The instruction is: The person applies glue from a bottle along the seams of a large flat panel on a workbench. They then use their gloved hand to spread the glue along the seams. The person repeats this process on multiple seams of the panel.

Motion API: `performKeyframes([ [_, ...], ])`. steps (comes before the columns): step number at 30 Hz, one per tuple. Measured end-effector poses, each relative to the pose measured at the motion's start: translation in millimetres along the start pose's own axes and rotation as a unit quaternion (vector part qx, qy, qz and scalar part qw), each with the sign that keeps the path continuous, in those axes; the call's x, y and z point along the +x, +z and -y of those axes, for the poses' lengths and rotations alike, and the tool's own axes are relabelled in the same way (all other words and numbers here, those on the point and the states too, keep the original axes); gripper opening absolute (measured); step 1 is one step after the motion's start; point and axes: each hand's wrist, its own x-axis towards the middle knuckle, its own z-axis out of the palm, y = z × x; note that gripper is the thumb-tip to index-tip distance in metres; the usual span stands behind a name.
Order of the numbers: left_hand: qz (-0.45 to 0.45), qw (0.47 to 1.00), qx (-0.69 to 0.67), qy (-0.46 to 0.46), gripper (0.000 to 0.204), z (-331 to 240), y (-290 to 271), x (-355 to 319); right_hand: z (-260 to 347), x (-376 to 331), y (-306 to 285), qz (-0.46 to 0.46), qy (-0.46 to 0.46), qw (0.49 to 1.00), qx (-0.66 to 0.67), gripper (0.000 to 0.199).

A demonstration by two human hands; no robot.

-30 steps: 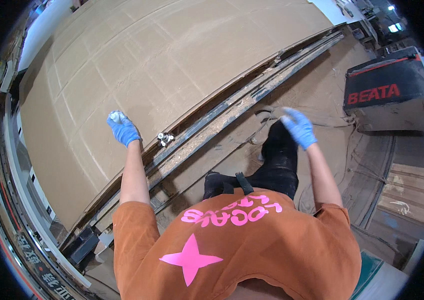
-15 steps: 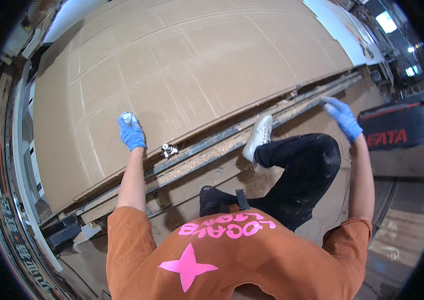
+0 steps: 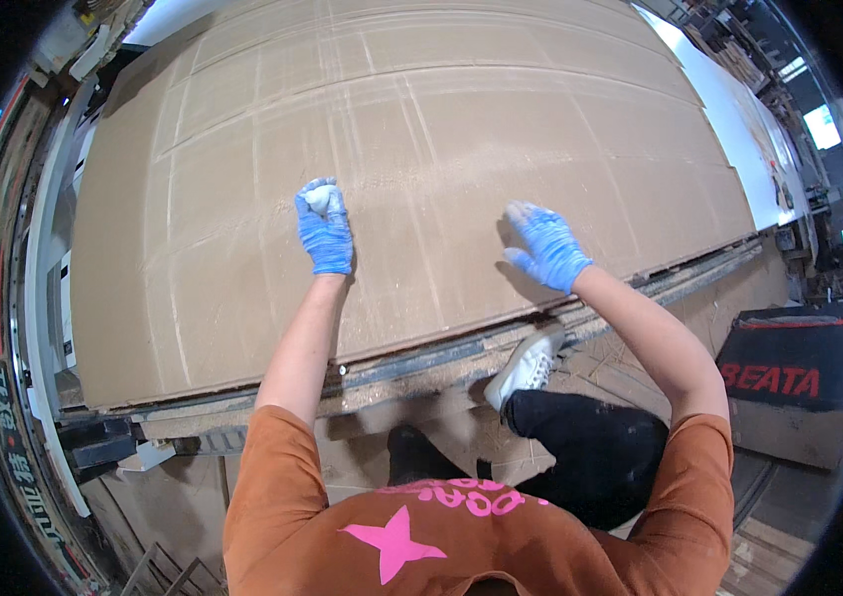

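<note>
A big brown fibreboard sheet (image 3: 421, 149), scored with cut lines and dusted with sawdust, lies on a machine bed and fills most of the view. My left hand (image 3: 324, 226), in a blue glove, rests on the sheet with its fingers closed around a small white object (image 3: 317, 199). My right hand (image 3: 544, 246), also in a blue glove, lies flat on the board with fingers spread, near its front edge. My right foot in a white shoe (image 3: 526, 366) is up on the metal rail (image 3: 421, 363) along the bed's front.
The machine's frame and side rail (image 3: 39, 298) run down the left. A black and red case (image 3: 789, 382) stands on the dusty floor at the right. White panels (image 3: 749, 119) lie beyond the board at the far right.
Both hands have moved forward from the bed's edge onto the board. My right leg has come up, with the foot now on the rail. The view has shifted over the sheet.
</note>
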Motion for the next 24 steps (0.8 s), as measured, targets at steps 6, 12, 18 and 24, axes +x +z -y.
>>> performKeyframes([
  [6,-0.017,0.998,-0.04,0.055,0.027,20.3,31.7,24.6,-5.0,54.8,28.6,0.001,-0.098,0.995,-0.033,0.076],
  [12,-0.052,0.997,-0.043,0.042,0.026,36.2,24.1,24.6,-32.3,89.0,48.3,-0.064,-0.045,0.996,-0.046,0.084],
  [18,-0.066,0.996,-0.021,0.05,0.024,31.4,21.4,27.8,-36.0,118.1,57.7,-0.04,-0.014,0.997,-0.068,0.086],
  [24,-0.064,0.996,-0.003,0.056,0.026,33.9,17.8,30.7,-32.7,119.0,63.4,-0.048,-0.029,0.996,-0.063,0.081],
])
